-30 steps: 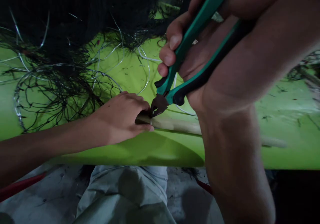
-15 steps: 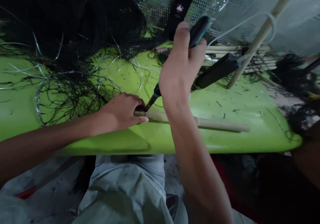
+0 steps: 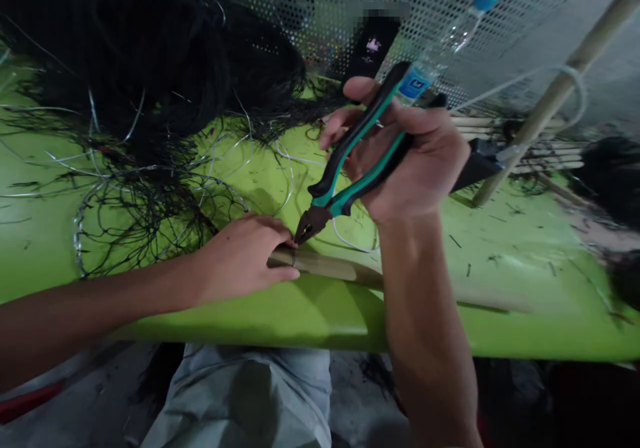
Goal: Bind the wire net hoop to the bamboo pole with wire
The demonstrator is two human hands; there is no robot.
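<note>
My left hand (image 3: 250, 251) is closed round the near end of a thin bamboo stick (image 3: 330, 266) that lies along the green table. A thin dark ring of wire (image 3: 295, 259) circles the stick by my fingertips. My right hand (image 3: 415, 148) holds a pair of pliers (image 3: 350, 168) with black and teal handles, palm turned up. The handles are spread, and the dark jaws rest at the wire, close to my left fingers. Black netting (image 3: 145, 208) with a clear wire hoop lies left of my left hand.
A black heap of netting (image 3: 150, 55) fills the back left. Behind my right hand are a phone (image 3: 373, 48) and a plastic bottle (image 3: 463, 31) against a perforated panel (image 3: 320, 1). At right, a bamboo pole (image 3: 545, 108) slants up beside several sticks (image 3: 550, 158) on the green table (image 3: 320, 318).
My right hand has rolled over, turning the pliers so both handles show, and they are now spread apart. My left hand keeps its hold on the stick. The camera view has shifted.
</note>
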